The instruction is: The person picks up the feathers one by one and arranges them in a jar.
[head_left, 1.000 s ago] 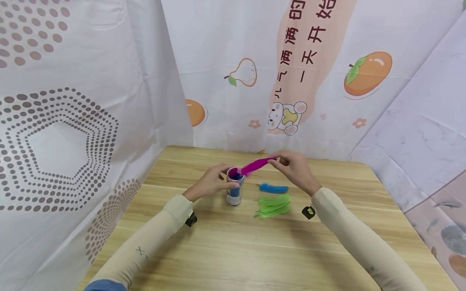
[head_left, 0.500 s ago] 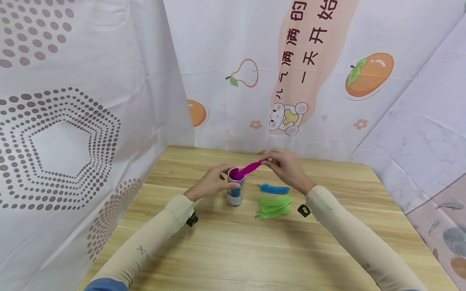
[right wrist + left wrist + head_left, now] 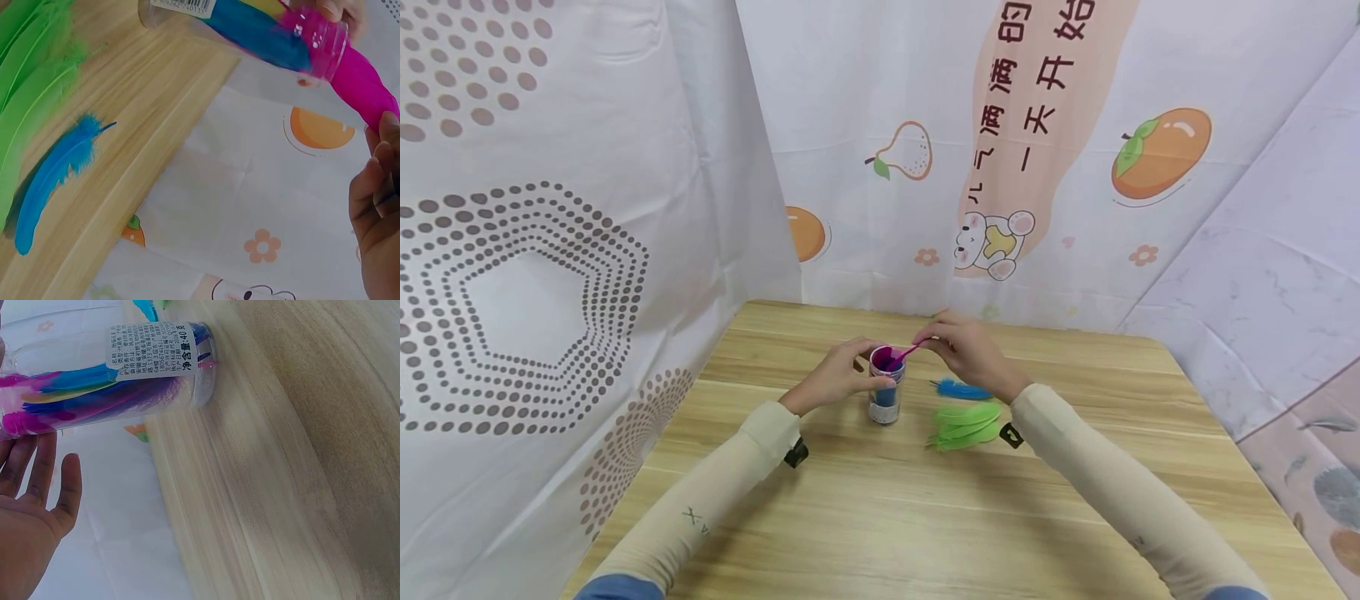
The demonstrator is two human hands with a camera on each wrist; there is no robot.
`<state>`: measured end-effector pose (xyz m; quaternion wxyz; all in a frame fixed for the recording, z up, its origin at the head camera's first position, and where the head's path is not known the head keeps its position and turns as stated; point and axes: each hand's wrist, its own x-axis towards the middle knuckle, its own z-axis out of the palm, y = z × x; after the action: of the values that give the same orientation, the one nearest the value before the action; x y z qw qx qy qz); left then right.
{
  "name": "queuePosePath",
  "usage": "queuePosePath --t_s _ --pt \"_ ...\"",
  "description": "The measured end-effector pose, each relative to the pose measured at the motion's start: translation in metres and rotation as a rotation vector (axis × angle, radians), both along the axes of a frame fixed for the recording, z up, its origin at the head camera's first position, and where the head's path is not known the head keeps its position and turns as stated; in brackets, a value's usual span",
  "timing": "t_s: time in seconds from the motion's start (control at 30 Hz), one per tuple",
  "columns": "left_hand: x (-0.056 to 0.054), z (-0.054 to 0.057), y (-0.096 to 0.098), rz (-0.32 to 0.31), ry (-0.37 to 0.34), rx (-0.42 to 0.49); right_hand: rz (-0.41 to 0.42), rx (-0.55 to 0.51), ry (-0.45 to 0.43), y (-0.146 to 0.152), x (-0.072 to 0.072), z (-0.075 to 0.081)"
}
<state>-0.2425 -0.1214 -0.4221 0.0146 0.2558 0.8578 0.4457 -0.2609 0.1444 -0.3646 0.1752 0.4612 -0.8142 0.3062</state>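
A clear plastic jar [image 3: 884, 403] with a printed white label stands upright on the table. Through its wall, blue, magenta and yellow feathers [image 3: 94, 394] show inside. My left hand [image 3: 835, 377] grips the jar near its rim, thumb in front and fingers behind. Between the thumb and fingers of my right hand [image 3: 968, 350] is the end of a magenta feather [image 3: 365, 84]; its other end dips into the jar's mouth. A blue feather [image 3: 55, 175] lies on the table below the right hand, and several green feathers [image 3: 964, 425] lie in front of it.
The wooden table [image 3: 880, 517] meets a printed white cloth [image 3: 865, 225] along its back edge. Another patterned cloth [image 3: 520, 308] hangs on the left. A black wrist camera [image 3: 1011, 434] sits under the right forearm, close to the green feathers.
My right hand has moved left toward the jar, and the magenta feather has gone further into its mouth. The left hand and the jar have stayed in place.
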Motion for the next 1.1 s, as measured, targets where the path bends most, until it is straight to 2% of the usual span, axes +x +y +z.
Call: queuePosePath --t_s 0.3,0.5,0.77,1.1 --pt "-0.001 0.0 -0.001 -0.01 0.005 0.0 0.081 0.07 0.037 -0.013 0.003 -0.008" --pt "-0.001 -0.001 -0.001 -0.008 0.01 -0.004 0.091 0.076 0.022 -0.02 0.006 -0.011" --pt "-0.002 -0.002 -0.001 -0.008 0.018 -0.006 0.057 0.167 0.029 -0.028 0.005 -0.014" --pt "-0.003 -0.002 -0.001 -0.016 0.008 0.012 0.092 0.131 0.017 -0.031 0.004 -0.017"
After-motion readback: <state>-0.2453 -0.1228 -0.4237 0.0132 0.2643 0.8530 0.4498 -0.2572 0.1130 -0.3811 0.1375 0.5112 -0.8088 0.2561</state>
